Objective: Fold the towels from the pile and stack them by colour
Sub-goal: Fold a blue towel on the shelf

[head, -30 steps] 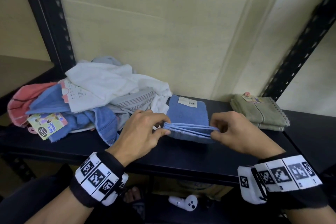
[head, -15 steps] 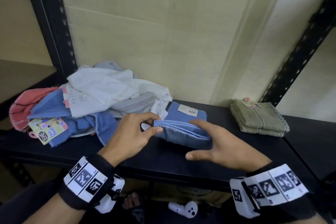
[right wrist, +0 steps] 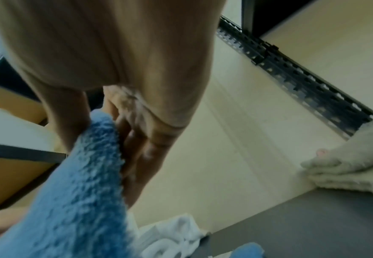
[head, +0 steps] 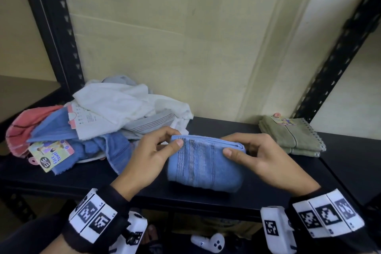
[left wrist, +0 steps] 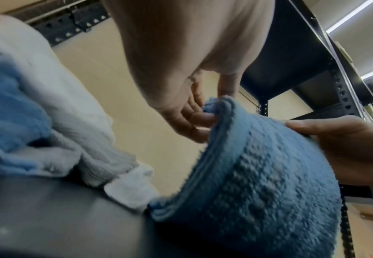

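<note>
Change: both hands now pinch the far top edge of the blue towel [head: 203, 163], which stands tilted up off the shelf; half a second ago the right hand lay flat over it, lower down.
Left hand [head: 149, 155]: its grip is closed on the towel's upper left corner, thumb on the near face and fingers curled behind; the left wrist view shows those fingers [left wrist: 194, 120] tucked against the layered edge.
Right hand [head: 263, 159]: its grip holds the upper right corner, thumb on the near face, fingers wrapped behind the fold.
Blue towel: folded into a thick, several-layered rectangle with a band of raised stripes down its left half; the lower edge seems to rest on the shelf, though the wrist views are too blurred to be sure.
Shelf [head: 233, 128]: a dark board in a black metal rack; it carries everything below.
Pile [head: 107, 121]: loose towels at the left, just beside the left hand: white on top, grey striped, blue beneath, pink at the far left end.
Tag [head: 52, 154]: a printed card reading "Face Towel" lies on the blue cloth at the pile's near side.
Green towels [head: 292, 136]: a neat folded stack at the right end, well apart from the pile, with a small label on top.
Floor: a white controller [head: 208, 242] lies under the shelf.
</note>
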